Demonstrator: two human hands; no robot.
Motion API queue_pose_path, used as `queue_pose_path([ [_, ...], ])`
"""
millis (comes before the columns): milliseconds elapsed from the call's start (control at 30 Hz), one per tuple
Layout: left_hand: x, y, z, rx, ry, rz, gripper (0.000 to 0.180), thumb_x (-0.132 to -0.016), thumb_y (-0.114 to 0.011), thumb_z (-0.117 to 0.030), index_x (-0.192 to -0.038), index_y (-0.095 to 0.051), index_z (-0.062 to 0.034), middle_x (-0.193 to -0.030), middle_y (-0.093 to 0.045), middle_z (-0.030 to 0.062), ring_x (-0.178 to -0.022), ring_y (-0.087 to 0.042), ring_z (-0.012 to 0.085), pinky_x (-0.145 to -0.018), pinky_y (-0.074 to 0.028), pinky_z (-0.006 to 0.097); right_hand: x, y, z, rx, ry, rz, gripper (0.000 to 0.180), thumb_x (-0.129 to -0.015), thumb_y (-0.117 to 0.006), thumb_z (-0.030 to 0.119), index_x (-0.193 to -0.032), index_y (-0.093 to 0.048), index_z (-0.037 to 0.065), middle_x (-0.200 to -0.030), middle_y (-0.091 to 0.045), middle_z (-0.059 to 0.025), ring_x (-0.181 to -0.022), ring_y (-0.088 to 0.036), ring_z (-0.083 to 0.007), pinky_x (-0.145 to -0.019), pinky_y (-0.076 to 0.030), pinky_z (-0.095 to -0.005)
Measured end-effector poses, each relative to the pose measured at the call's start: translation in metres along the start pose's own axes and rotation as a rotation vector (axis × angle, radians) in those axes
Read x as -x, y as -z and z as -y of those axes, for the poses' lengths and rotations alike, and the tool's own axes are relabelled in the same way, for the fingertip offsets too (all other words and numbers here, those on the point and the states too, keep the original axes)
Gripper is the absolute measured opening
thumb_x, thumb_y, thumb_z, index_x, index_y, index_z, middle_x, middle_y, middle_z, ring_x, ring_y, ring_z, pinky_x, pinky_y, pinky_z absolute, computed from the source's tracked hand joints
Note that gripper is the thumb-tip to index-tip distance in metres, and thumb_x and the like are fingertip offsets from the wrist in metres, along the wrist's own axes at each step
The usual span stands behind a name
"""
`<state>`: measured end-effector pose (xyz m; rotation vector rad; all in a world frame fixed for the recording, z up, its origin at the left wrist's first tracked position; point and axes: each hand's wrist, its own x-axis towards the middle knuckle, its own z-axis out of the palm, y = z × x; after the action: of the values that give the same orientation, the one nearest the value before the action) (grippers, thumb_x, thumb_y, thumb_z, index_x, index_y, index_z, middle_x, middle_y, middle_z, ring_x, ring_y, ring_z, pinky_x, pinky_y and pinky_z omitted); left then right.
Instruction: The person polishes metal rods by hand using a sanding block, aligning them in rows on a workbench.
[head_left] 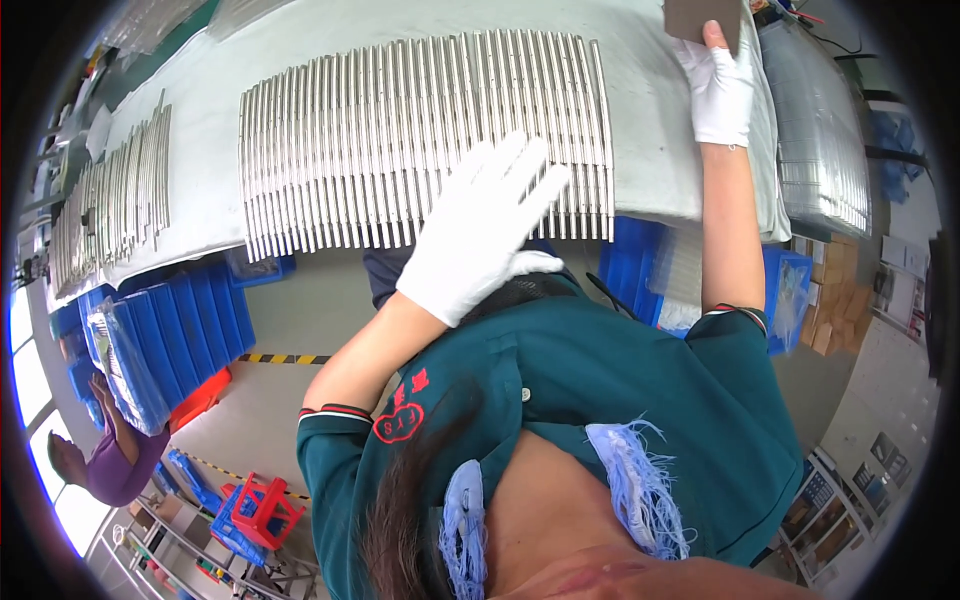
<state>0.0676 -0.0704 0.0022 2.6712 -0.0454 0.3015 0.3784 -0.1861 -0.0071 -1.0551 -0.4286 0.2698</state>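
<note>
A long row of shiny metal rods lies side by side on the pale cloth-covered table. My left hand, in a white glove, rests over the near part of the row toward its right, fingers stretched out and apart, holding nothing. At the far right, my right hand grips a flat grey-brown rectangular piece, cut off by the picture's upper edge. That hand wears a white glove too, with the thumb tip bare. What the piece is cannot be made out.
More thin metal rods lie at the table's left end. Clear plastic sheeting covers stacked material on the right. Blue bins stand below the table, with cardboard boxes at right. A person in purple is at lower left, near red stools.
</note>
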Motion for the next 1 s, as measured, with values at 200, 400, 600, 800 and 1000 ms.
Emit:
queue_pose_path([
  [200, -0.047, -0.033, -0.028, 0.097, -0.323, 0.049, 0.083, -0.076, -0.080, -0.043, -0.145, -0.051, -0.0085, -0.151, -0.048, 0.0178, -0.143, -0.042, 0.0364, -0.121, -0.032, 0.050, -0.001, 0.018, -0.018, -0.207, -0.339, 0.382, 0.059, -0.099, -0.068, 0.017, -0.151, -0.043, 0.004, -0.142, -0.058, -0.0124, -0.126, -0.060, -0.0274, -0.110, -0.050, -0.0493],
  [400, -0.049, -0.051, -0.026, 0.140, -0.222, -0.094, 0.069, -0.083, -0.078, -0.035, -0.137, -0.056, 0.0016, -0.145, -0.054, 0.0204, -0.139, -0.047, 0.0386, -0.119, -0.036, 0.050, 0.002, 0.024, -0.016, -0.278, -0.615, 0.522, 0.064, -0.098, -0.071, 0.024, -0.151, -0.042, 0.004, -0.146, -0.055, -0.0131, -0.138, -0.053, -0.0312, -0.119, -0.042, -0.0579],
  [600, -0.044, -0.058, -0.027, 0.116, -0.171, -0.111, 0.064, -0.083, -0.078, -0.031, -0.133, -0.057, 0.0028, -0.141, -0.057, 0.0210, -0.137, -0.049, 0.0398, -0.118, -0.038, 0.049, 0.004, 0.024, -0.017, -0.316, -0.641, 0.547, 0.061, -0.098, -0.071, 0.023, -0.149, -0.045, 0.003, -0.147, -0.055, -0.0150, -0.138, -0.052, -0.0329, -0.119, -0.042, -0.0553],
  [800, -0.043, -0.048, -0.027, 0.102, -0.181, -0.071, 0.068, -0.082, -0.078, -0.034, -0.136, -0.055, 0.0010, -0.144, -0.054, 0.0206, -0.138, -0.048, 0.0384, -0.119, -0.035, 0.049, 0.006, 0.010, -0.011, -0.302, -0.558, 0.484, 0.067, -0.100, -0.069, 0.024, -0.152, -0.037, -0.004, -0.148, -0.052, -0.0192, -0.139, -0.050, -0.0343, -0.121, -0.041, -0.0512],
  [1000, -0.024, -0.016, -0.021, -0.005, -0.165, 0.089, 0.075, -0.079, -0.079, -0.039, -0.143, -0.053, -0.0086, -0.147, -0.052, 0.0172, -0.143, -0.044, 0.0332, -0.121, -0.029, 0.052, -0.007, -0.033, -0.008, -0.771, -0.918, 0.430, 0.056, -0.109, -0.046, 0.040, -0.148, -0.042, 0.000, -0.137, -0.056, -0.0243, -0.119, -0.061, -0.0425, -0.104, -0.051, -0.0599],
])
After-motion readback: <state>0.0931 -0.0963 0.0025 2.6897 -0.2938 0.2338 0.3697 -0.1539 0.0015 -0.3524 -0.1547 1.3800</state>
